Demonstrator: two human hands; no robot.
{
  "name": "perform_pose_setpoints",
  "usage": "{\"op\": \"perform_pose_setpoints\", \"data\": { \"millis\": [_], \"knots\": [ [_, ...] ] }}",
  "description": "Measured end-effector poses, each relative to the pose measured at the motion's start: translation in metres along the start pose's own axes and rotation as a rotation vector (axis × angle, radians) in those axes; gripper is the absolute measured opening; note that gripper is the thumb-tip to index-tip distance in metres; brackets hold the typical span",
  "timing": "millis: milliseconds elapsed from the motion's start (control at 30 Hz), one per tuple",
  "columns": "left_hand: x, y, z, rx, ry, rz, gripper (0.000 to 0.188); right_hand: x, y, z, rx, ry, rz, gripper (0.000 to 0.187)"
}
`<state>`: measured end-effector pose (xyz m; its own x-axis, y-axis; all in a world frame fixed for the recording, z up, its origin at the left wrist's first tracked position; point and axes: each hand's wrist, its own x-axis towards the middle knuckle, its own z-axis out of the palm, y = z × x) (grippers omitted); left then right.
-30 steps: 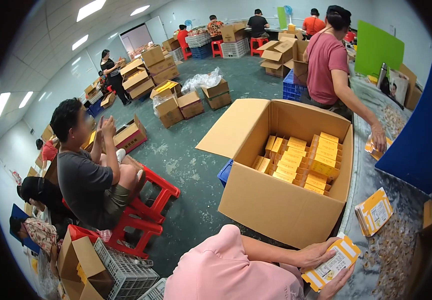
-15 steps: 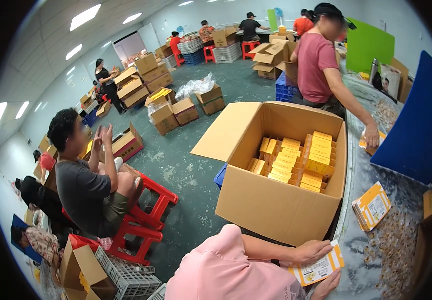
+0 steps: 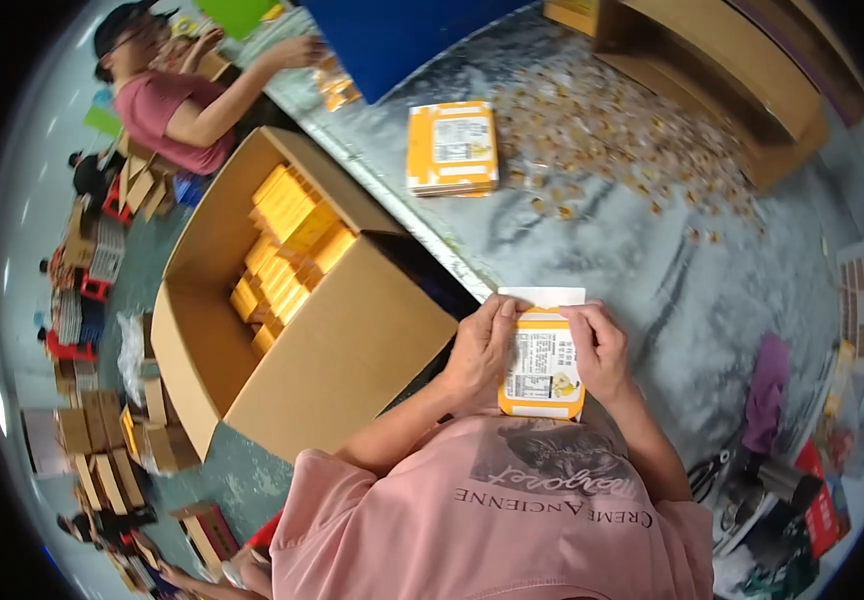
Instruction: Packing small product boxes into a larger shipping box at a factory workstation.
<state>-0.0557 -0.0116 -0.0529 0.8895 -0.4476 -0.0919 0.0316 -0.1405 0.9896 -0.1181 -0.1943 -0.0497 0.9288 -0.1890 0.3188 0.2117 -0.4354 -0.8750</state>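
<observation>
Close in front of my chest, at the table's near edge, a flat yellow-and-white carton (image 3: 540, 375) is held upright between both hands. My left hand (image 3: 480, 350) is closed on its left side, and my right hand (image 3: 602, 350) grips the upper right edge. A white flap stands up from the carton's top between my fingers. Farther along the table lies a stack of similar flat cartons (image 3: 452, 150). Many small clear-wrapped pieces (image 3: 612, 120) are spread to the right of that stack.
A large open cardboard box (image 3: 337, 355) holding several yellow cartons (image 3: 277, 255) stands left of the table. Behind it a co-worker (image 3: 182, 110) reaches over the table beside a blue board (image 3: 392, 40). An open brown box (image 3: 722, 70) is far right; a purple cloth (image 3: 767, 395) lies right.
My view has turned right toward the table, so the big box now shows farther left. Both hands have brought the carton in front of my chest, with its flap standing up.
</observation>
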Motion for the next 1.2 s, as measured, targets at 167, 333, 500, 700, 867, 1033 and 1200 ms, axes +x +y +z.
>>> {"op": "perform_pose_setpoints", "data": {
  "millis": [167,333,500,700,867,1033,1200],
  "knots": [
    [-0.003,0.011,0.0,0.325,-0.252,-0.046,0.03,-0.015,0.011,-0.025,-0.15,-0.121,0.17,0.01],
    [0.008,0.002,0.017,0.0,0.039,0.103,0.031,-0.028,0.007,-0.017,0.076,0.046,0.185,0.045],
    [0.025,-0.023,0.014,-0.137,0.214,-0.054,0.041,-0.04,0.034,-0.014,0.537,-0.044,0.51,0.058],
    [0.0,-0.007,-0.011,0.653,-0.208,-0.267,0.061,-0.019,0.083,-0.041,0.326,0.181,0.522,0.048],
    [0.043,0.014,-0.001,1.033,-0.31,0.485,0.077,-0.018,0.095,-0.045,0.115,0.154,0.579,0.038],
    [0.092,-0.015,0.019,1.096,-0.403,0.662,0.1,0.001,0.083,-0.026,0.141,0.021,0.612,0.043],
    [0.088,0.007,0.009,1.116,-0.385,0.612,0.109,0.019,0.073,-0.025,-0.08,0.085,0.337,0.024]
  ]
}}
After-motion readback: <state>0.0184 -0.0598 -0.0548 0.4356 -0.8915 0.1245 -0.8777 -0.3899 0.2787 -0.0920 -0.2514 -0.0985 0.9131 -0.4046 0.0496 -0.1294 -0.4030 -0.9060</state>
